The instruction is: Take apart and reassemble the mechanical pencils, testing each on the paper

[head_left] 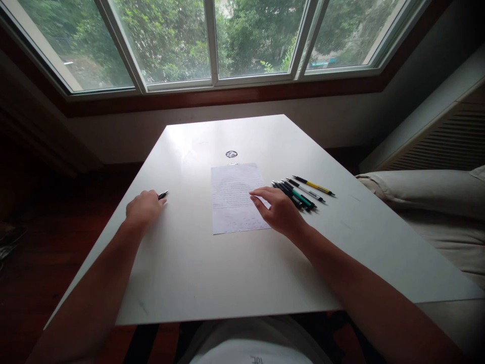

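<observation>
My left hand (144, 208) rests on the white table (197, 263) at the left, fingers closed around a dark pen (163, 194) whose tip pokes out to the right. My right hand (279, 208) lies on the right edge of a handwritten sheet of paper (233, 198), fingers stretched out flat. Just right of that hand lies a row of several pens (299, 194), black, green and one yellow.
A small round dark object (231, 153) sits on the table beyond the paper. A wide window (212, 40) runs along the far wall. A pale cushioned seat (432, 197) stands to the right of the table, with a slatted unit (447, 136) behind it.
</observation>
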A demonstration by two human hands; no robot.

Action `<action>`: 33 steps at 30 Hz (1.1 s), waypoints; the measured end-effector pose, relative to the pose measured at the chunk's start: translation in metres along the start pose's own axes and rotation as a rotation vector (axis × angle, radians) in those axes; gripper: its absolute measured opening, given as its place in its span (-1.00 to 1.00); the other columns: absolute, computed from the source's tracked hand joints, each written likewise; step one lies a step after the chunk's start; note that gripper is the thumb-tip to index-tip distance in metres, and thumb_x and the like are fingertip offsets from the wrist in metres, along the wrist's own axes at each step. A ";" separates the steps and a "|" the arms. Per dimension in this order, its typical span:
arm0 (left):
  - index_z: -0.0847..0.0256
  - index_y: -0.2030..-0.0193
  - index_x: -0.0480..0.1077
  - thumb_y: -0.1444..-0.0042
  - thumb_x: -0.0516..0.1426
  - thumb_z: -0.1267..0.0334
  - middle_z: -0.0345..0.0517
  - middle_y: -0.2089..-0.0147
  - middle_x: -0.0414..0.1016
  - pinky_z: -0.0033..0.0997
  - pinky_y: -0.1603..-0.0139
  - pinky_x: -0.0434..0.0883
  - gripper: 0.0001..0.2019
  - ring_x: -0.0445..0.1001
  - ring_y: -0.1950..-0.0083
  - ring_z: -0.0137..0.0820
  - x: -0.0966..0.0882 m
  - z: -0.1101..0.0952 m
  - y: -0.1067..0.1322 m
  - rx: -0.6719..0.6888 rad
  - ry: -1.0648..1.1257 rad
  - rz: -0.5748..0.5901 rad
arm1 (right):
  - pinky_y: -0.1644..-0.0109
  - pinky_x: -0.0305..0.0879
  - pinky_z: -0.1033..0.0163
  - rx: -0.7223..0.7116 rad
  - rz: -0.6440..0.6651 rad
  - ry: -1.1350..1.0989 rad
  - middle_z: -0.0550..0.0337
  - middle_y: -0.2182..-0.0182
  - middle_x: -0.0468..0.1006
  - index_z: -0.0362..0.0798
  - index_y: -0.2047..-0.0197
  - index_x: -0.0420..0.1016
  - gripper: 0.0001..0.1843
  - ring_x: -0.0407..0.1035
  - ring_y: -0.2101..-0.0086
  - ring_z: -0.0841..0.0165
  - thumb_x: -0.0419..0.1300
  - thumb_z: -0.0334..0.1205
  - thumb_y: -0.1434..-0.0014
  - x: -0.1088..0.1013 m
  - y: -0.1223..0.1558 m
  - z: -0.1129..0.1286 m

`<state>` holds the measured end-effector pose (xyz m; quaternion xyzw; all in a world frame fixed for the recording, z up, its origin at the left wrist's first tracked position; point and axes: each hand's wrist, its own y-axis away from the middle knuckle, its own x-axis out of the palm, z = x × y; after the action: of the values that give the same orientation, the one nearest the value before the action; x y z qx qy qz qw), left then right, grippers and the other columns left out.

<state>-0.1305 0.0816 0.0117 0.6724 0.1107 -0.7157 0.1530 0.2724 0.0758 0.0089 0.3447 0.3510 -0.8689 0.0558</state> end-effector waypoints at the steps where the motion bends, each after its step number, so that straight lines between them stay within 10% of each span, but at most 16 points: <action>1: 0.23 0.02 0.45 -0.19 0.03 -0.14 0.23 0.03 0.53 -0.14 0.20 0.40 -0.51 0.51 0.11 0.02 0.001 0.001 -0.003 -0.016 0.013 0.019 | -0.09 0.34 0.00 0.003 0.006 -0.010 0.06 0.11 0.63 -0.01 0.04 0.57 -0.77 0.49 0.07 0.16 0.12 -0.24 -0.32 0.000 0.000 -0.001; 10: 0.18 0.28 0.49 -0.12 0.08 -0.10 0.09 0.27 0.59 -0.24 0.30 0.36 -0.62 0.54 0.24 -0.05 -0.007 -0.014 0.005 0.041 0.100 0.070 | -0.07 0.37 -0.02 0.038 0.009 -0.059 0.07 0.14 0.64 0.02 0.06 0.58 -0.77 0.49 0.10 0.15 0.11 -0.18 -0.35 -0.004 0.000 -0.001; 14: 0.18 0.24 0.43 -0.20 0.07 -0.07 -0.06 0.31 0.57 -0.36 0.37 0.35 -0.66 0.50 0.35 -0.26 -0.019 -0.051 0.043 0.334 0.527 -0.048 | -0.07 0.37 -0.01 0.005 0.088 -0.150 0.07 0.12 0.63 0.03 0.01 0.55 -0.76 0.49 0.07 0.16 0.13 -0.14 -0.35 0.002 0.005 0.020; 21: 0.20 0.10 0.35 -0.25 0.15 0.13 -0.11 0.31 0.54 -0.36 0.28 0.51 -0.79 0.55 0.31 -0.36 -0.010 -0.102 0.110 0.704 1.300 0.232 | -0.01 0.39 0.09 -0.061 0.328 -0.346 0.05 0.00 0.58 0.08 -0.23 0.39 -0.62 0.48 0.05 0.20 0.08 -0.14 -0.39 0.020 0.016 0.049; 33: 0.18 0.03 0.40 -0.34 0.09 0.28 -0.06 0.19 0.52 -0.40 0.24 0.39 -0.87 0.48 0.25 -0.39 0.001 -0.088 0.088 1.125 0.656 -0.251 | 0.40 0.13 0.31 0.227 0.562 -0.362 0.24 0.48 0.53 -0.06 0.21 0.63 -0.56 0.30 0.47 0.41 0.05 0.06 -0.37 0.005 0.008 0.029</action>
<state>-0.0166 0.0318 0.0081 0.8147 -0.1616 -0.4350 -0.3477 0.2551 0.0517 0.0167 0.2721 0.1280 -0.9000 0.3156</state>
